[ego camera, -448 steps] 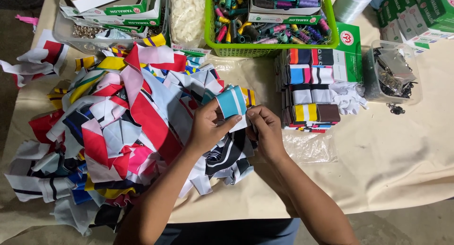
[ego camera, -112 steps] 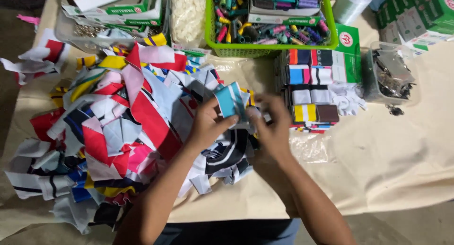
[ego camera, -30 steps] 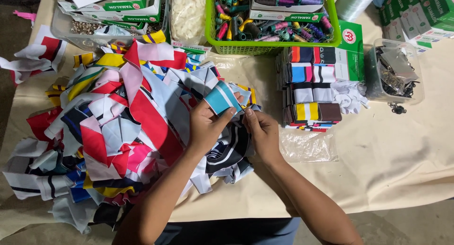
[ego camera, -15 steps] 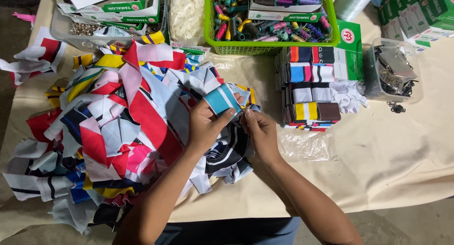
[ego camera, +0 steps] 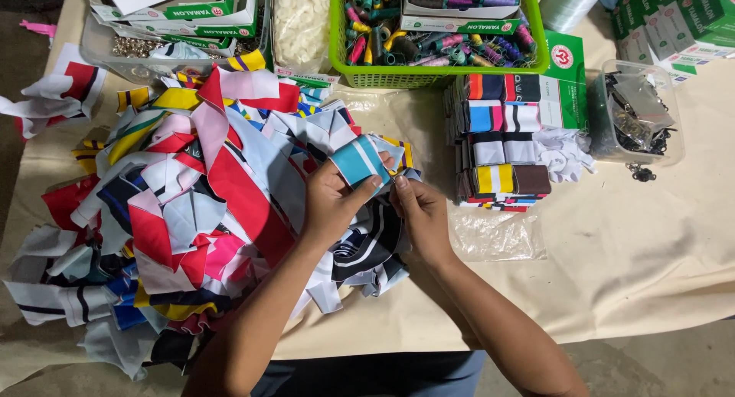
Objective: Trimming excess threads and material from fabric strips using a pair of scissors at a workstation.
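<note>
My left hand (ego camera: 331, 205) is pinching a small teal-and-white striped cloth piece (ego camera: 360, 160), thumb pressed on its lower edge, fingers behind it. Piece sits just above frame centre, tilted, held over the heap. My right hand (ego camera: 421, 213) is right beside it, fingers curled in toward the lower right edge of the piece; can't tell if the fingertips actually grip the cloth or only touch it.

Under both hands: a black-and-white striped scrap (ego camera: 367, 248), part of the big pile of cloth scraps (ego camera: 184, 213) filling the left half of the frame. Reds, whites, yellows, blues, pink, all mixed.

Right of my hands, centre right: a neat stack of folded striped pieces (ego camera: 501, 148), in two columns, with clear plastic wrap (ego camera: 498, 236) below it, near my right wrist.

Top centre: green basket (ego camera: 436, 74) full of thread spools. Left of it, a bag of white buttons (ego camera: 300, 22), then green-and-white boxes (ego camera: 176, 6) in the upper left. Upper right: clear tub (ego camera: 635, 110) with dark metal bits, more green boxes above it.

Everything is on a beige table cover (ego camera: 651, 274).
</note>
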